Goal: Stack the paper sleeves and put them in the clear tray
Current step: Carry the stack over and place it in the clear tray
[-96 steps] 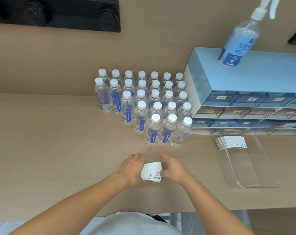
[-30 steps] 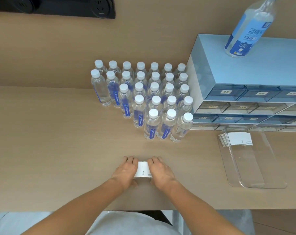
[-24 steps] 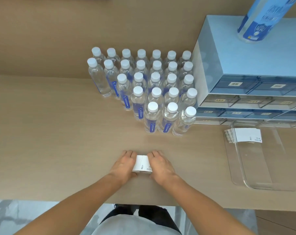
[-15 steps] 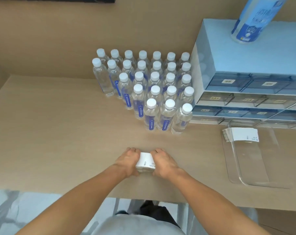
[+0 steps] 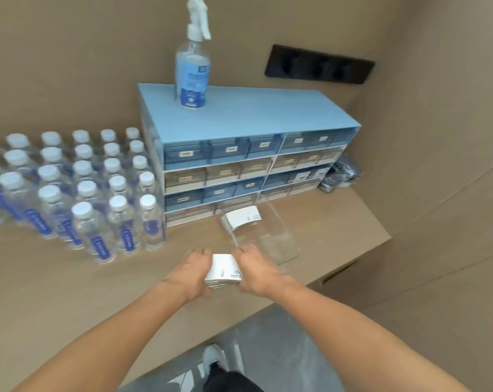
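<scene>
A stack of white paper sleeves [image 5: 223,270] is squeezed between my two hands above the wooden counter. My left hand [image 5: 193,271] presses its left side and my right hand [image 5: 256,271] presses its right side. Just beyond my right hand lies the clear tray [image 5: 279,244], its near end close to my fingers. At the tray's far end rests another pile of white sleeves [image 5: 243,217], against the drawer unit.
Several water bottles [image 5: 78,190] with white caps stand in rows at the left. A blue drawer cabinet [image 5: 248,157] sits behind the tray with a spray bottle [image 5: 193,72] on top. A dark bundle [image 5: 340,172] lies right of it. The counter edge [image 5: 352,261] runs right of the tray.
Both hands have carried the sleeve stack to the right, up to the near end of the clear tray. The view has swung right, pushing the bottles to the left.
</scene>
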A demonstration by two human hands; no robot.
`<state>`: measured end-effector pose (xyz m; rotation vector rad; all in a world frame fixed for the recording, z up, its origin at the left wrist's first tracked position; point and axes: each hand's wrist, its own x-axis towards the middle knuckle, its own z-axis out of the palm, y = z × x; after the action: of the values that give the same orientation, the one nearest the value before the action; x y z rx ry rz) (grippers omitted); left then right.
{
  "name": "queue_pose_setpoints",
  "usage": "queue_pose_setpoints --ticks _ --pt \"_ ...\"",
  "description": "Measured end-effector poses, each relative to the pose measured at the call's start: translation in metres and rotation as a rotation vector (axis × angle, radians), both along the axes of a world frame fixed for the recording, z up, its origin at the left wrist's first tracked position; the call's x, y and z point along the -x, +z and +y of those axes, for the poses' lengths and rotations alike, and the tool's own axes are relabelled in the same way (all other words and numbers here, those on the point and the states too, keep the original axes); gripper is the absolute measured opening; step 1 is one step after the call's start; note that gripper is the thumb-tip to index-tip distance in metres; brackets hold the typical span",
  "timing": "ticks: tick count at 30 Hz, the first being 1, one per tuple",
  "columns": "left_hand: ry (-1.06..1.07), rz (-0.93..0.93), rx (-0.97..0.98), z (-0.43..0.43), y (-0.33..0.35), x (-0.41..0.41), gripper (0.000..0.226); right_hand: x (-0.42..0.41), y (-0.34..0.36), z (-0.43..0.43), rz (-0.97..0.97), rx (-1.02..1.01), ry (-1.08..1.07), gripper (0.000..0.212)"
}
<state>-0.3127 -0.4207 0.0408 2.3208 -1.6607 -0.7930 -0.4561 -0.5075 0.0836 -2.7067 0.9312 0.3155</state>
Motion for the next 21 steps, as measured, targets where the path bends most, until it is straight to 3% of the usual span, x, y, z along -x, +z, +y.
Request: queue_pose_setpoints --ticks 4,9,11,13,17,21 --pt "-0.065 -0.126 0.047 -0.062 0.011 0.032 0.072 0.034 0.001 -0.062 -0.022 0.037 -0.002 0.062" --pt "-0.025 -0.242 -0.020 -0.140 0.002 0.065 0.072 0.053 -0.028 -0.153 -0.077 0.008 0.059 0.047" --pt "0.031 -0.257 -0.073 -0.160 -0.009 0.074 0.068 0.054 -0.043 -0.179 -0.058 -0.031 0.117 0.058" --pt "0.081 -0.285 -0.127 -0.169 -0.019 0.082 0.067 0.051 -0.054 -0.195 -0.010 -0.064 0.180 0.067" --pt "0.123 -0.399 -0.271 -0.174 -0.036 0.091 0.068 0.036 -0.070 -0.201 0.092 -0.072 0.287 0.050" --pt "0.169 -0.430 -0.382 -0.187 -0.050 0.098 0.075 0.025 -0.086 -0.201 0.147 0.028 0.307 0.049"
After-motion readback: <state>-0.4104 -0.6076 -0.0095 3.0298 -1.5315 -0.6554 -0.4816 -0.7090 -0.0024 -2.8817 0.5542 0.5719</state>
